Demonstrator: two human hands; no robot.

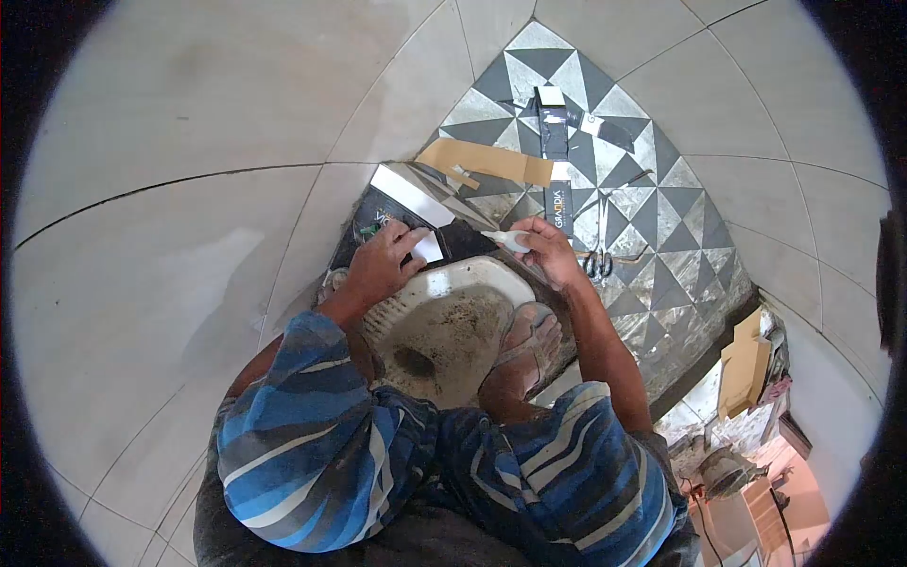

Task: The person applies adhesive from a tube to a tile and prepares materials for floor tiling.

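Observation:
My right hand point(546, 250) grips a small white bottle with a tapered nozzle point(515, 240); the nozzle points left, toward dark card. My left hand point(383, 263) has its fingers and thumb at a small white card piece point(429, 248), with fingers bent over it. Under and around that hand lies a black printed cardboard piece point(376, 210) with a white strip point(413, 195) along it. Just below both hands is the rim of a dirty squat toilet point(477, 274). Scissors point(598, 263) with black handles lie right of my right hand.
Brown cardboard point(491, 161) and black printed box pieces point(558, 203) lie on the grey-and-white patterned floor tiles point(675, 213). Beige tiled walls point(217, 123) close in at left and right. My sandalled foot point(524, 354) stands beside the toilet. Mixed clutter point(732, 468) sits at lower right.

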